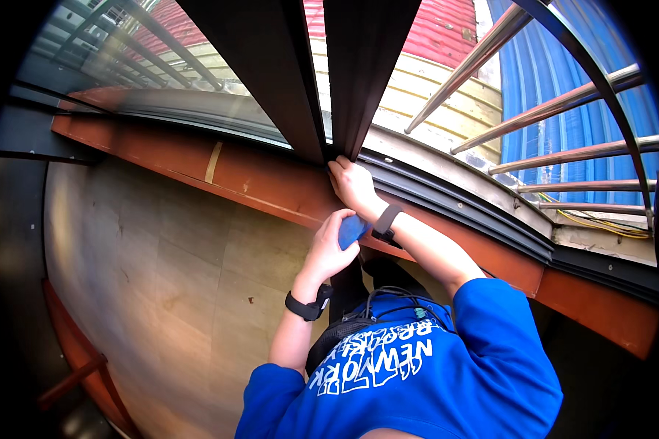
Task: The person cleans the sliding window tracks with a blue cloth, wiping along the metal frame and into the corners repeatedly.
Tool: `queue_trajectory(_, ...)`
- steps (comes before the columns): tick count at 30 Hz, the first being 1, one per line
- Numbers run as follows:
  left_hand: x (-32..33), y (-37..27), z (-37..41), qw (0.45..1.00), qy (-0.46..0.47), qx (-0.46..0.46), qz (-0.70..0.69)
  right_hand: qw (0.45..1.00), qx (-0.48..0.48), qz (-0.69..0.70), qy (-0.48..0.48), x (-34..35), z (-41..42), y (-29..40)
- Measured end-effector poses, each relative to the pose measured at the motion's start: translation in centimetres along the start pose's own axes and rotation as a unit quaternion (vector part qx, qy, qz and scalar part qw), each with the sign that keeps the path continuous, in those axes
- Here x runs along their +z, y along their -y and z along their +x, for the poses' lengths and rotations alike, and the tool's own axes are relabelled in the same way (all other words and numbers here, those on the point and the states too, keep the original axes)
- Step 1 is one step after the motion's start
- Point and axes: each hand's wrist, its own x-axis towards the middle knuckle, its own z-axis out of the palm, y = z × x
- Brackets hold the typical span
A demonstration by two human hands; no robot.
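My left hand [329, 244] holds a small blue object [352, 231] between thumb and fingers, over the inner edge of a reddish-brown window sill [274, 189]. Whether it is a folded cloth or a sponge I cannot tell. Above it, my right hand [354, 181] rests with bent fingers at the foot of a dark sliding-window frame [357, 99]. Its fingertips are partly hidden against the frame, so any grip there is unclear. Dark sliding tracks [461, 206] run along the sill, to the right of that hand. Each wrist wears a black strap.
Metal guard bars [549, 112] stand outside the opening on the right. Yellow and dark cables [598, 222] lie near their base. Left of the frame is a glass pane [159, 71] with reflections. A tan floor [197, 263] lies below the sill, and a reddish-brown bar [71, 381] shows at lower left.
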Motion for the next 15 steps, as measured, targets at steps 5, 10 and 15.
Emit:
queue_trajectory(5, -0.7, 0.4, -0.4, 1.000, -0.006, -0.013, 0.006, 0.999, 0.005, 0.032, -0.029, -0.2, 0.0, 0.3)
queue_trajectory(10, -0.2, 0.4, -0.7, 1.000, 0.000, -0.019, -0.007, 0.990, -0.062, -0.104, 0.067, -1.4, 0.1, 0.3)
queue_trajectory(15, 0.0, 0.9, -0.7, 1.000, -0.001, -0.029, -0.002, 0.982, -0.038, -0.130, 0.132, -2.4, 0.8, 0.5)
